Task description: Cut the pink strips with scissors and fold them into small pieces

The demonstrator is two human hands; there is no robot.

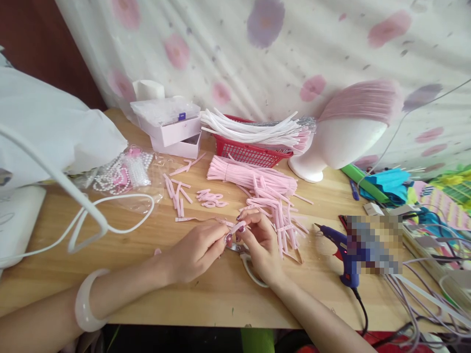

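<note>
Near the middle of the table my left hand (200,247) and my right hand (259,240) meet, fingertips pinched on a short pink pipe cleaner (238,226). Fingers partly cover the piece. Below my right hand lies a pair of scissors (253,273) with pale handles, partly hidden. A tape measure (186,219) runs behind my left hand. Beyond it are small looped pink pieces (211,197) and straight cut pieces (175,193). Bent pink pipe cleaners (275,208) lie just past my right hand, against a thick pink bundle (250,175).
A red basket (246,151) of white pipe cleaners stands at the back, beside a white foam head (344,142) and stacked boxes (176,130). On the right rests a blue glue gun (344,250) among cables. Bagged beads (127,171) and a white cable (88,208) occupy the left.
</note>
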